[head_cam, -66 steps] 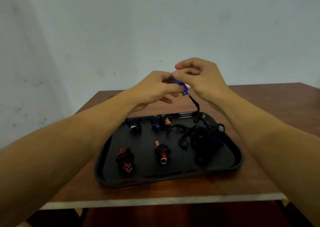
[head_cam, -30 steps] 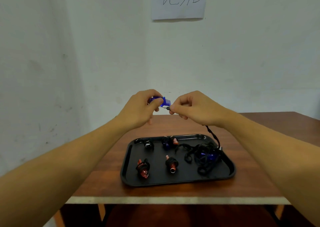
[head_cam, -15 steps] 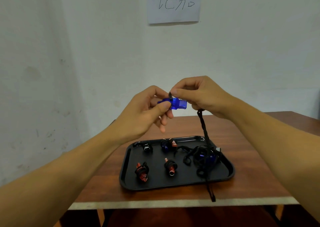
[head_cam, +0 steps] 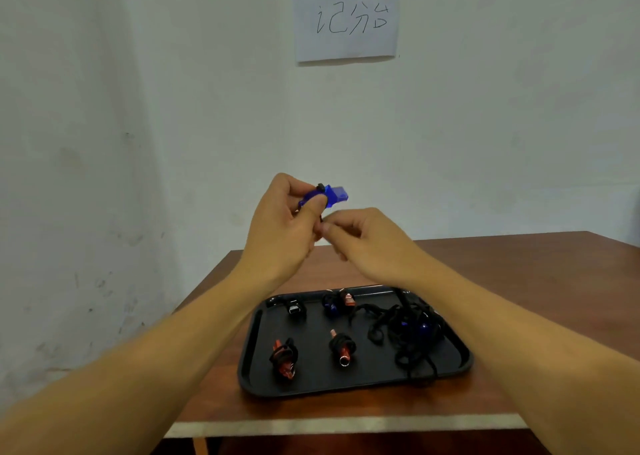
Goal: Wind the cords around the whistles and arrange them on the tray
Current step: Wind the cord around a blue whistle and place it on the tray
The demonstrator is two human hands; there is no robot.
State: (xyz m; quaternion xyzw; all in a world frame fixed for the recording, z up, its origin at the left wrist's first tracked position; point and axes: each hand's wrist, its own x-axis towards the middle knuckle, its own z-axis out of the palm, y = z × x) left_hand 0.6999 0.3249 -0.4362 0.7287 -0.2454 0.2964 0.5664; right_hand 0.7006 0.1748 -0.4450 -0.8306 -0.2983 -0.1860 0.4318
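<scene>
My left hand (head_cam: 280,226) grips a blue whistle (head_cam: 332,194) in the air above the table, mouthpiece pointing right. Just below it my right hand (head_cam: 363,239) pinches the whistle's black cord, most of which is hidden behind my hands. On the black tray (head_cam: 252,343) lie several wound whistles: two red ones (head_cam: 284,359) (head_cam: 343,349) in front, a black one (head_cam: 295,308) and a blue-and-red pair (head_cam: 337,304) at the back. A tangled pile of black cords (head_cam: 405,333) with blue whistles fills the tray's right side.
The tray sits on a brown wooden table (head_cam: 536,281) near its front edge. A white wall stands close behind, with a paper sign (head_cam: 346,18) taped high up.
My left hand has raised and turned the blue whistle. My right hand has dropped from above the whistle to below it, carrying the cord around; the hanging cord no longer shows.
</scene>
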